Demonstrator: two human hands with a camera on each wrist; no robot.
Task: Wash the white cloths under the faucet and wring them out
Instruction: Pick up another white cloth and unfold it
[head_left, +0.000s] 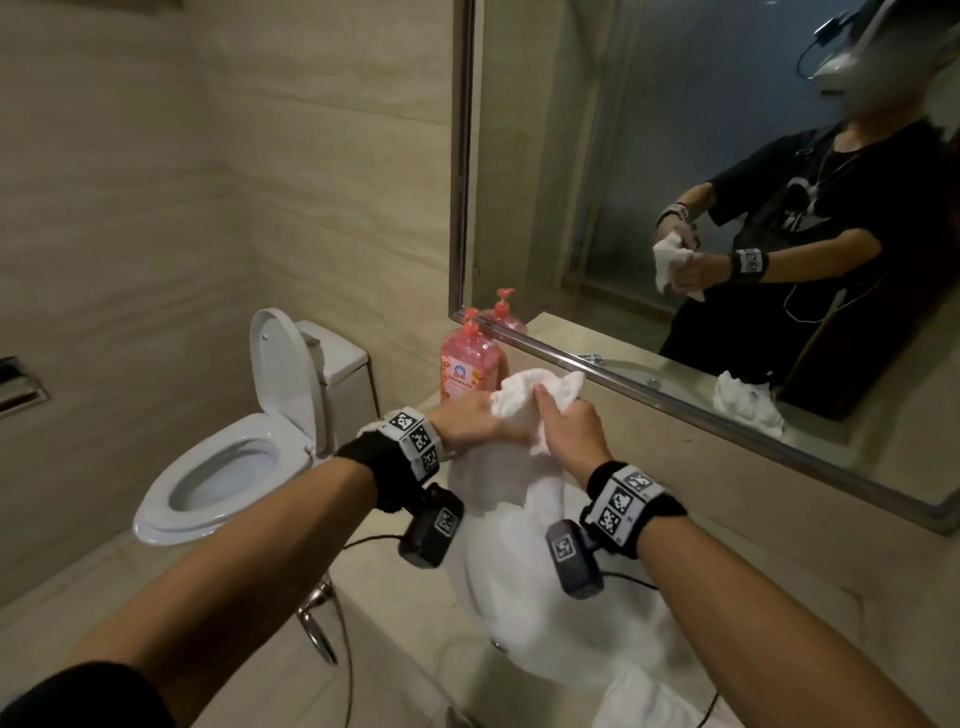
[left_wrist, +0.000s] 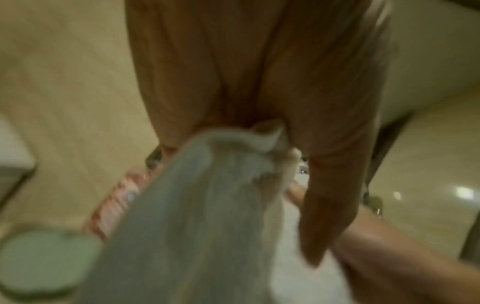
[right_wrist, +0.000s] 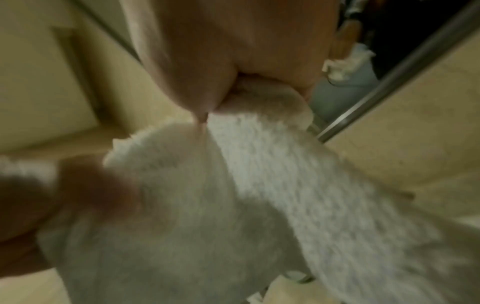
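Fingers (head_left: 543, 396) of both hands grip white cloth (head_left: 524, 400) above beige counter (head_left: 779, 525).

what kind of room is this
A bathroom, most likely in a home or hotel. A white toilet with its lid up stands at the left, a wall mirror hangs above a beige stone counter, and a pink pump soap bottle sits on that counter.

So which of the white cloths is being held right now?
The white cloth raised over the counter, gripped by both the left hand and right hand. Another crumpled cloth, seen only in the mirror, lies untouched.
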